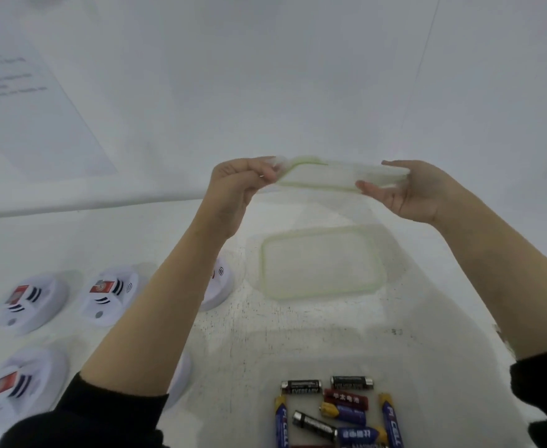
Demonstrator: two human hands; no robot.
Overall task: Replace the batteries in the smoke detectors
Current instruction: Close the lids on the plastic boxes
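Both hands hold a clear plastic container with a green rim up in the air above the table. My left hand pinches its left end. My right hand holds its right end with thumb below and fingers behind. Under it a clear lid with a green seal lies flat on the white table. Several loose batteries, black, blue and red, lie in a heap at the near edge. White round smoke detectors sit at the left, and one is partly hidden behind my left forearm.
A white wall rises behind the table, with a sheet of printed paper at the upper left. The table's far edge runs across the left side. Another detector peeks out under my left arm.
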